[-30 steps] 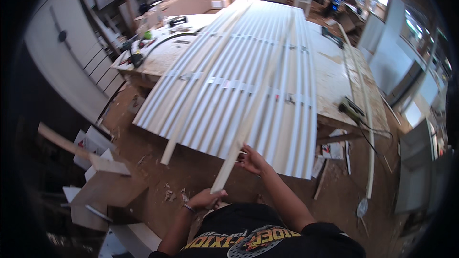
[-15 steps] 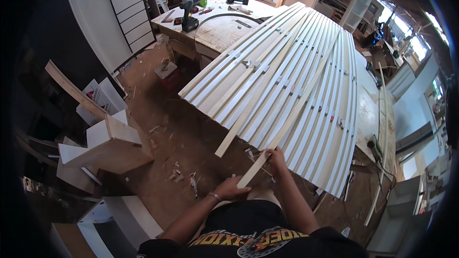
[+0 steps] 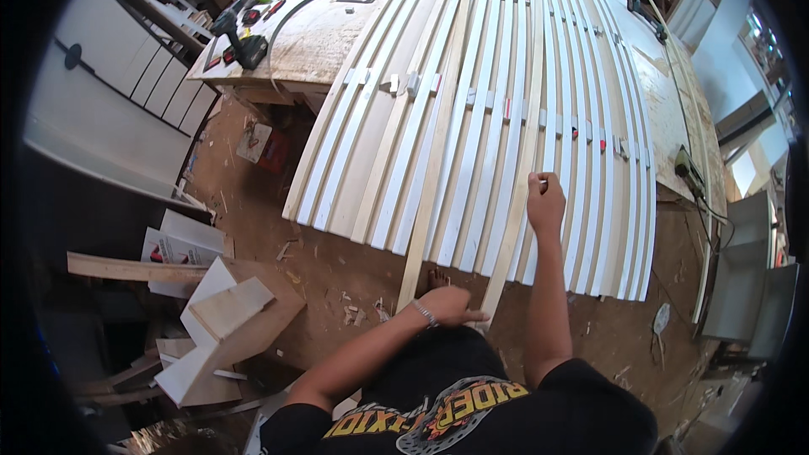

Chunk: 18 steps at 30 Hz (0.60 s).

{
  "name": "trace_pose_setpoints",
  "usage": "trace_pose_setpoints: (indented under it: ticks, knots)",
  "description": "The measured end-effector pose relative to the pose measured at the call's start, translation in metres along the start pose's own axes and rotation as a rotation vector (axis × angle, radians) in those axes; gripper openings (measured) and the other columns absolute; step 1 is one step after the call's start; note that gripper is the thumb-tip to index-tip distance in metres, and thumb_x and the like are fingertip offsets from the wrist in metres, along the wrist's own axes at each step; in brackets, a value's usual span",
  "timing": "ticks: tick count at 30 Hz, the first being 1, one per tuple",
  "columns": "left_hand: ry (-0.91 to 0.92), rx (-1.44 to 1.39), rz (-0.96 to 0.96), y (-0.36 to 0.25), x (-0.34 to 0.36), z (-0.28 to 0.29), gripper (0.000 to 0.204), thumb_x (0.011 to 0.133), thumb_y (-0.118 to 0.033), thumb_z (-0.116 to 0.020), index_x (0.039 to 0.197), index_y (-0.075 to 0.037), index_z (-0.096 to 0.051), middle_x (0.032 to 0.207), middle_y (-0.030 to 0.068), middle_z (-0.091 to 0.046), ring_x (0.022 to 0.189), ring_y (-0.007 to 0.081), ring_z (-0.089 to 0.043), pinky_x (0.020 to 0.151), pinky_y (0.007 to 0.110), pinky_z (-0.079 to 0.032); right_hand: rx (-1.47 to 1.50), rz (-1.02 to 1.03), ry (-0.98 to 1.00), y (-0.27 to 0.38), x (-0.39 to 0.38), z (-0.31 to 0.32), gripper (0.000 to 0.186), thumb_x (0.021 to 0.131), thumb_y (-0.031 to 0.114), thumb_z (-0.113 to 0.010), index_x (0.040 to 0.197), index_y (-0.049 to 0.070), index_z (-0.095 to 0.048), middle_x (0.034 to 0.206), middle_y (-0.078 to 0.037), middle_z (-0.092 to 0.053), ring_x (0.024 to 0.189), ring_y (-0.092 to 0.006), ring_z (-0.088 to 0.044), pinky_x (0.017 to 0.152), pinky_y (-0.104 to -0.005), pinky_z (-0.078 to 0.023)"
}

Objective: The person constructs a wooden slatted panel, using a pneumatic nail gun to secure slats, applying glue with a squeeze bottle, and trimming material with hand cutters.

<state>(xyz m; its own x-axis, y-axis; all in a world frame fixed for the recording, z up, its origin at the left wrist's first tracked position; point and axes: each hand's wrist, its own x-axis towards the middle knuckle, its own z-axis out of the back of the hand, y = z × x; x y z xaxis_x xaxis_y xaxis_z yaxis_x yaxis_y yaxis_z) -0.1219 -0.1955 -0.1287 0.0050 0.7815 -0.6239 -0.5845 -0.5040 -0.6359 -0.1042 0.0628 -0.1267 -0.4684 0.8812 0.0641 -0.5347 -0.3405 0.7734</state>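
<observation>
A large slatted panel (image 3: pixel 459 194) of pale and white strips fills the middle, its near end overhanging the floor. Two loose wooden strips lie lengthwise over it and stick out toward me. At the near end of the right-hand wooden strip (image 3: pixel 504 265), my left hand (image 3: pixel 448 307) is closed, its fingertips on the strip; the hand is slightly blurred. My right hand (image 3: pixel 546 195) is a fist above the panel, just right of that strip. Whatever it holds is too small to name. The left-hand wooden strip (image 3: pixel 425 232) ends near my left wrist.
A white-topped workbench (image 3: pixel 324 42) at the far left carries a cordless drill (image 3: pixel 240 40) and other tools. Another power tool (image 3: pixel 688 170) with a cord lies right of the panel. White board pieces (image 3: pixel 232 312) and offcuts (image 3: pixel 354 316) lie on the floor at left.
My right hand has left the strip's near part and moved forward over the panel, closed. My left hand stays by the strip's end. The view has shifted, bringing the panel nearer.
</observation>
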Motion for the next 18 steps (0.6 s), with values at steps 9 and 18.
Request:
trace_pose_setpoints:
  ticks: [9,18]
  knots:
    - [0.125,-0.614,-0.141,0.083,-0.054,0.036,0.047,0.1,-0.048,-0.06,0.104,-0.002,-0.067,0.09,0.0076,-0.071,0.086,0.0149,-0.067,0.083,0.032,-0.053,0.126,0.178,0.29,0.14,-0.072,-0.073,0.016,0.093,0.016,-0.066,0.098,0.001,-0.065,0.081,-0.015,-0.064,0.07,-0.0261,-0.065,0.067,-0.0388,-0.052]
    - [-0.038,-0.547,-0.23,0.282,-0.157,0.16,0.042,0.091,-0.029,-0.062,0.118,0.002,-0.069,0.11,0.0246,-0.072,0.105,0.0326,-0.07,0.096,0.041,-0.05,0.003,0.171,0.572,0.279,-0.182,-0.259,0.021,0.095,0.02,-0.066,0.104,0.001,-0.067,0.087,-0.017,-0.068,0.078,-0.0313,-0.068,0.073,-0.0406,-0.053]
